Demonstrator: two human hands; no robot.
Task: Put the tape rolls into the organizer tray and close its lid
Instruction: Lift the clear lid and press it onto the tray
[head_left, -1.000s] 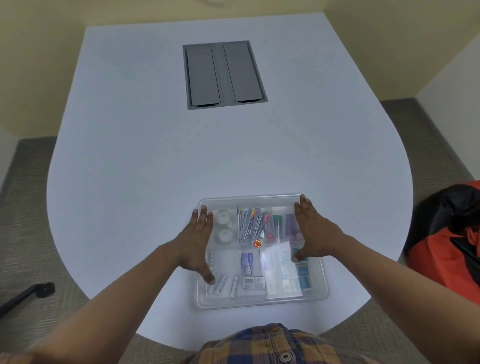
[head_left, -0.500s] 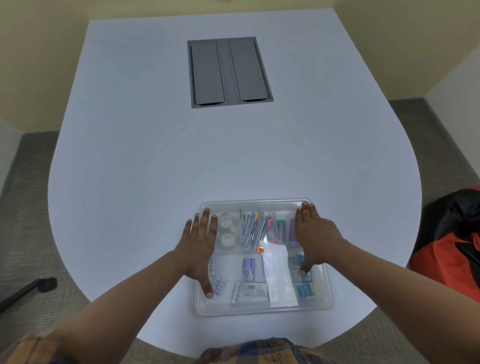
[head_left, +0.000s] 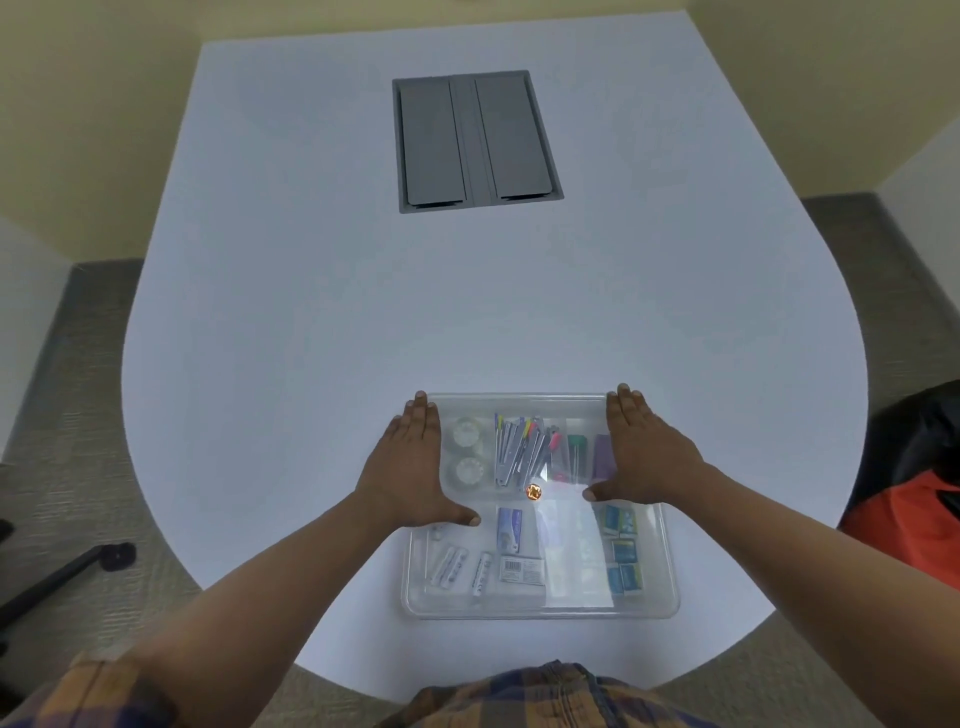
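"Near the table's (head_left: 363, 312) front edge: clear tray (head_left: 540, 614), long side running left to right, see-through lid (head_left: 566, 525) lying over it. Looks down flat, though whether clicked shut, cannot tell."

"And the tape rolls?"

"2 of them (head_left: 467, 434), already inside, stacked front to back in the far-left compartment. Sit under the lid, just right of the left hand (head_left: 410, 467), so nearer that hand by far."

"Hands doing what?"

"Both spread flat, palms down, fingers straight and together, thumbs splayed inward, gripping nothing. Left hand lies along the tray's left edge, fingertips at the far-left corner. Right hand (head_left: 641, 457) rests on the lid's far-right part, fingertips at the far-right corner."

"So what does the next bit hang on?"

"Probably an even press downward at those 2 far corners, then perhaps the 2 near corners, uncovered for now and closer to the body. Needs both hands, 1 per side."

"Anything else in there?"

"1 bundle of pens (head_left: 519, 449) beside the rolls, 3 batteries (head_left: 452, 564) near-left, several small blue packets (head_left: 621, 519) on the right; exact number too blurred to count."
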